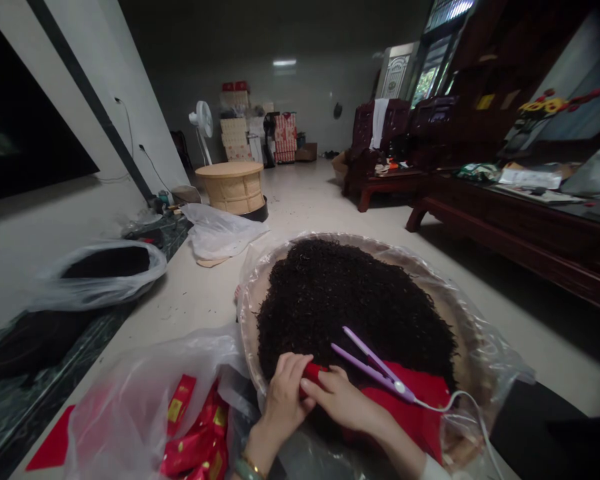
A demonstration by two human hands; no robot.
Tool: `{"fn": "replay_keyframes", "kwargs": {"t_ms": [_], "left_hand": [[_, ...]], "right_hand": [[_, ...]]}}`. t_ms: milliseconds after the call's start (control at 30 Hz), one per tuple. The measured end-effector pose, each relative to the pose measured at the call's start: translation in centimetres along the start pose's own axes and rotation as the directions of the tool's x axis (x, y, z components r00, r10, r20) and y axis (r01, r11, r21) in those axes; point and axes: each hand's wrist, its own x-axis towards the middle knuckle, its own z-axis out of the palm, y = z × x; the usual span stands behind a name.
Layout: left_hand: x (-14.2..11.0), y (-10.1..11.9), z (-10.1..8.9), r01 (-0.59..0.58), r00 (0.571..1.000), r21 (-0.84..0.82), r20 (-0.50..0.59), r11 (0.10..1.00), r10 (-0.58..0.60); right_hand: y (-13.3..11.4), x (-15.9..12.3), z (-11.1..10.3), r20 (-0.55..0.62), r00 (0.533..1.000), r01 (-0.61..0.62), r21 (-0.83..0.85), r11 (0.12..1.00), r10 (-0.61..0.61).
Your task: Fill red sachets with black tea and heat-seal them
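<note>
Both my hands are closed around a small red packet [313, 375] at the near edge of a wide round tray [253, 333]. My left hand [287, 393] grips it from the left, and my right hand [337, 397] presses against its right side. Dark, dry leaves that look like tea [350, 293] are heaped in the tray, which has clear plastic over its rim. Right of my hands, a purple hair straightener [373, 367] lies with its arms apart, partly on a flat red sheet [420, 393]. Its white cord trails off to the right.
At the lower left, a clear plastic bag [130, 387] holds several shiny red packets [197, 440]. Farther left sits an open bag of dark leaves [107, 263]. A round woven stand [233, 188], a white fan [203, 123] and a dark wooden table [510, 233] stand beyond.
</note>
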Motion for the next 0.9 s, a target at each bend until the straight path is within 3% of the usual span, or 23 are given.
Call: {"fn": "replay_keyframes", "kwargs": {"t_ms": [100,167,267,333,400,533,633,733,900], "left_hand": [[-0.1,-0.1,-0.1,0.07,0.997,-0.081,-0.034,0.994,-0.072],[-0.2,-0.4,-0.3,0.154,0.981,-0.121,-0.097,0.981,-0.166],[-0.3,-1.5,-0.7,0.301,0.912,-0.224,-0.215,0.927,-0.348],[-0.4,-2.3,-1.1,0.374,0.837,-0.345,-0.274,0.861,-0.473],[-0.3,-2.9,-1.7,0.411,0.754,-0.468,-0.309,0.782,-0.58],[-0.2,-3.8,-2.9,0.406,0.647,-0.581,-0.363,0.706,-0.671],[-0.4,-4.5,-3.5,0.414,0.612,-0.569,-0.403,0.71,-0.68],[-0.7,-5.1,-3.7,0.423,0.611,-0.54,-0.424,0.728,-0.669],[-0.6,-5.1,-3.5,0.421,0.646,-0.503,-0.418,0.755,-0.639]], "right_hand": [[-0.9,0.2,-0.6,0.034,0.995,0.09,0.029,0.996,-0.09],[-1.4,0.6,-1.6,0.037,0.993,0.107,0.145,0.984,-0.113],[-1.4,2.0,-3.1,-0.127,0.988,0.121,0.31,0.943,-0.084],[-0.8,3.5,-3.6,-0.281,0.955,0.153,0.203,0.967,-0.092],[0.1,5.3,-3.1,-0.315,0.934,0.155,-0.065,0.986,-0.168],[0.7,8.7,-0.3,-0.063,0.974,0.151,-0.542,0.827,-0.219],[-0.1,10.0,1.4,0.142,0.971,0.237,-0.664,0.709,-0.191],[-1.1,9.9,1.8,0.258,0.949,0.313,-0.706,0.636,-0.181],[-1.4,8.3,1.5,0.241,0.952,0.306,-0.772,0.557,-0.189]]}}
